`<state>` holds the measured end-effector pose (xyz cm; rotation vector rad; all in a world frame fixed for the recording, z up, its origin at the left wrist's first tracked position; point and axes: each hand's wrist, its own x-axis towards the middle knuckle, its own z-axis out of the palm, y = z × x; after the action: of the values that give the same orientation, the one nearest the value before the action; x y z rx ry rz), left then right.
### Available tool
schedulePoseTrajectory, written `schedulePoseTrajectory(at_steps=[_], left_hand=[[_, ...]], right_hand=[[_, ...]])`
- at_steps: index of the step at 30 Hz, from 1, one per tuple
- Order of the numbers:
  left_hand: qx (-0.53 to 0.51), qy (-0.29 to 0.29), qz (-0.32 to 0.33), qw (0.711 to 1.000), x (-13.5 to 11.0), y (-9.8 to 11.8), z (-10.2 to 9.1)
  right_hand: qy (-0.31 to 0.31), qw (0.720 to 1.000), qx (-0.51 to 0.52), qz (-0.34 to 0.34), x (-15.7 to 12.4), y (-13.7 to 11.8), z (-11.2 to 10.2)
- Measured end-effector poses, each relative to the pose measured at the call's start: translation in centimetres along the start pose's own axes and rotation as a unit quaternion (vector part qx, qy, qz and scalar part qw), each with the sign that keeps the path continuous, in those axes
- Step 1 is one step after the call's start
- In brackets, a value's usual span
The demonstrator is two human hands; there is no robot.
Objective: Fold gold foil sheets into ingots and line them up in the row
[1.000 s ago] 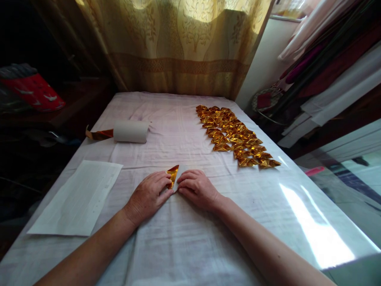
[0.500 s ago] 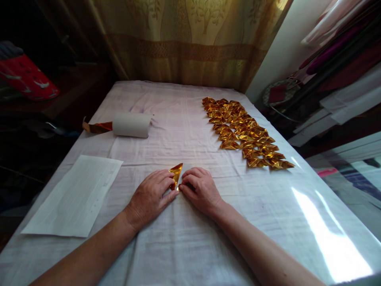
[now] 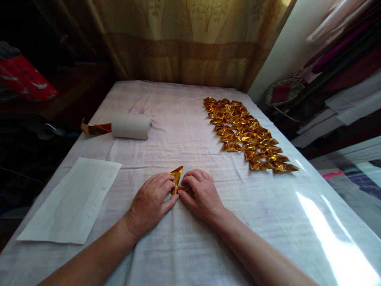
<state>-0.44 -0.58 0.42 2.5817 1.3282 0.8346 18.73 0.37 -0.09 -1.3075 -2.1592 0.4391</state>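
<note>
A small piece of gold foil paper [image 3: 177, 174], folded to a pointed shape, lies on the cloth between my hands. My left hand [image 3: 150, 195] is closed on its left side, fingers on top and thumb at the near corner. My right hand [image 3: 203, 195] is curled at the right side of the foil, with thumb and fingertips at a narrow flap that sticks out to the right. Part of the foil is hidden under my left fingers. Farther right, several folded gold foil pieces [image 3: 233, 126] stand in slanting rows.
A pale grey paper roll [image 3: 131, 126] with a gold foil strip [image 3: 98, 128] at its left end lies at the back left. Nearer, a white printed sheet [image 3: 71, 202] rests on the bed-like surface's cloth [image 3: 172, 246]. A curtain [image 3: 190, 47] hangs behind.
A narrow foil flap now shows out to the right by my right thumb, where earlier only a small tip was visible. My left hand stays on the foil. The view has shifted slightly.
</note>
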Motion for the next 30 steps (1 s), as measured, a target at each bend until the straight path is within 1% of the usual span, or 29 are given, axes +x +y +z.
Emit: schedulePoseTrajectory(at_steps=[6,9,12,16,23,30], left_hand=[[-0.005,0.007,-0.003,1.000,0.1,0.2,-0.2],[0.002,0.023,-0.001,1.000,-0.1,0.1,0.0],[0.005,0.030,0.001,1.000,-0.3,-0.1,0.2],[0.010,0.028,0.002,1.000,-0.3,-0.1,0.2],[0.014,0.030,0.004,0.999,-0.2,0.0,0.2],[-0.001,0.032,0.008,0.999,-0.2,-0.1,0.1]], right_hand=[[0.003,0.999,0.043,-0.009,0.0,0.4,0.2],[0.007,0.998,0.063,-0.028,0.0,0.9,0.4],[0.025,0.996,0.074,-0.049,0.0,1.4,0.7],[0.046,0.994,0.072,-0.065,-0.1,1.5,0.9],[0.035,0.997,0.046,-0.054,-0.2,0.9,0.8],[0.075,0.993,0.057,-0.076,-0.3,1.8,1.0]])
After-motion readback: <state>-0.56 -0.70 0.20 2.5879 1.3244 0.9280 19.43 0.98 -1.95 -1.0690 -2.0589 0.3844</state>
